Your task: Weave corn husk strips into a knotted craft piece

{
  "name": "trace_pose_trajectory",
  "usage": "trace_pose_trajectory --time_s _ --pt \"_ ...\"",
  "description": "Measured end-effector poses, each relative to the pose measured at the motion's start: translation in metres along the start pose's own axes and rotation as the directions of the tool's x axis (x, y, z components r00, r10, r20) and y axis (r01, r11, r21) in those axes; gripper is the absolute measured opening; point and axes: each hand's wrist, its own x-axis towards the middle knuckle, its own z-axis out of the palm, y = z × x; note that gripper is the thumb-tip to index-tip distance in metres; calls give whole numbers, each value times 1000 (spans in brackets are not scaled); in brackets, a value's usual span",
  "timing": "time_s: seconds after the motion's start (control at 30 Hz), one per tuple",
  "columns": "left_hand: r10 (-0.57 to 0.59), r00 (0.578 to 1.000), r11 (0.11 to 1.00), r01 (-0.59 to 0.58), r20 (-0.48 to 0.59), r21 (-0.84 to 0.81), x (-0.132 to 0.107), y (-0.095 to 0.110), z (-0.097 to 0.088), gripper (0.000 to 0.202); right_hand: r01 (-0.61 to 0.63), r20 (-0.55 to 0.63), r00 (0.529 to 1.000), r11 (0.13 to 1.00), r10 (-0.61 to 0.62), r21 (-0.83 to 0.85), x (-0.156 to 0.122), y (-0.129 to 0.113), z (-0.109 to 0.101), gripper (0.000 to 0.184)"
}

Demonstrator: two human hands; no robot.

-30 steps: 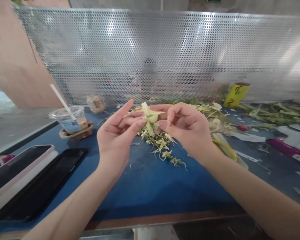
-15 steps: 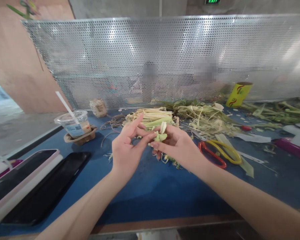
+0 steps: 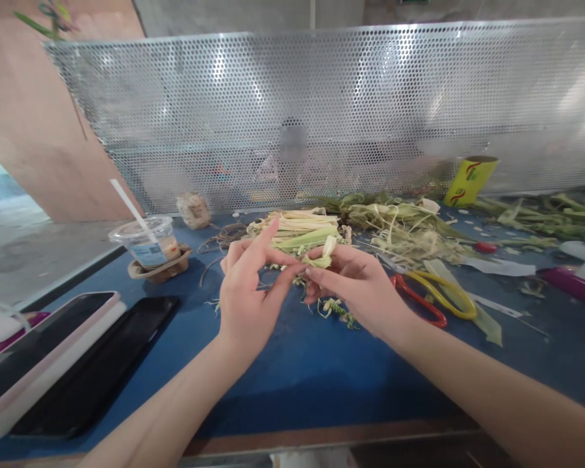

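Over the blue tabletop, my right hand (image 3: 348,276) pinches a small folded piece of pale green leaf (image 3: 320,261) between thumb and fingers. My left hand (image 3: 253,279) meets it from the other side, thumb and a fingertip pressed together at the leaf's left end, another finger pointing up. Just behind the hands lies a bundle of pale yellow-green leaf strips (image 3: 305,227). Thin green curled sprigs (image 3: 338,311) show below my right hand. Beside my right wrist rest scissors (image 3: 439,296) with one red and one yellow handle loop.
To the left are two phones (image 3: 95,364) and a plastic cup (image 3: 151,247) with a straw in a cardboard holder. Dried leaves (image 3: 404,221) heap at the back right near a yellow tube (image 3: 470,181). A perforated metal screen (image 3: 322,97) borders the back.
Both hands stay together at the leaf piece. My left thumb and fingertip now close on its left end, and the piece has turned slightly. The view has shifted a little.
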Motion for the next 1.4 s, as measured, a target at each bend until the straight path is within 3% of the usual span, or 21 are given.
trace_pose_trajectory --time_s 0.1,0.2,0.37,0.5,0.67,0.8,0.9,1.07,1.2,1.4 --pt "-18 1000 999 18 1 -31 0 0 -1 37 -58 21 998 992 56 111 1 0 -1 13" --pt "-12 1000 998 12 7 -64 0 -1 -1 49 -123 52 992 972 115 200 1 1 -1 11" --pt "82 996 996 -82 -19 -16 -2 -2 -1 60 -135 89 989 969 119 205 1 2 -2 14" --pt "80 997 996 -80 2 25 -3 0 -2 63 -134 74 990 969 121 206 0 4 -3 16" --pt "29 999 998 -31 22 53 -2 3 -4 48 -127 12 992 954 128 272 0 5 -5 8" --pt "-2 999 999 1 40 35 -3 3 -3 37 -107 31 994 970 103 218 1 4 -6 14" --pt "8 994 999 -13 112 39 -5 4 0 43 -86 59 995 986 79 141 2 5 -6 20" --pt "-16 995 1000 17 94 -9 -3 3 -1 45 -16 -72 997 995 24 99 4 3 -5 11" --pt "111 989 992 -116 99 49 2 -1 -8 39 0 -50 999 998 4 62 4 1 -9 12" --pt "329 932 898 -359 152 256 -2 -4 -5 26 52 -14 998 984 -55 -168 4 5 -14 16"
